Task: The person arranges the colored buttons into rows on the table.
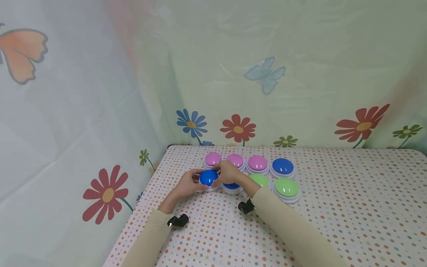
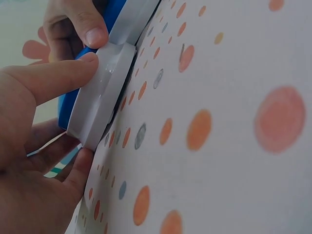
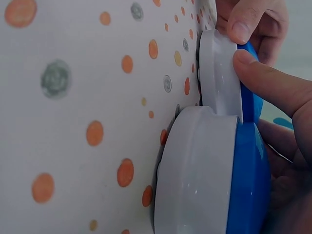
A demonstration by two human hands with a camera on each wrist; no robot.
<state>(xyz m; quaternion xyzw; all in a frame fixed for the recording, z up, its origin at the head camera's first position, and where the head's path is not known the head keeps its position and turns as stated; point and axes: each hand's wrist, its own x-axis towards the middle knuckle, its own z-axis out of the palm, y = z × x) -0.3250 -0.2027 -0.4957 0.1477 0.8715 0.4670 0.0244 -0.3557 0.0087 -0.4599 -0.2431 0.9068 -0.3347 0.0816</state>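
Observation:
At the left end of the front row, a blue dome push button [image 1: 208,178] with a white base sits on the table. My left hand [image 1: 186,184] grips it from the left, its thumb along the near side of the white base [image 2: 100,92]. From the right, my right hand [image 1: 229,172] holds the same button, with the thumb at the edge of the blue dome. A second blue button [image 1: 231,188] stands against it on the right, partly hidden beneath my right hand; the right wrist view shows its white base [image 3: 195,170] close up.
Behind stand three pink buttons [image 1: 257,163] and another blue button [image 1: 282,167] in a row. Two green buttons [image 1: 286,187] continue the front row to the right, one partly covered by my right arm. The dotted tablecloth [image 1: 350,207] meets a flowered curtain [image 1: 307,85] at the back.

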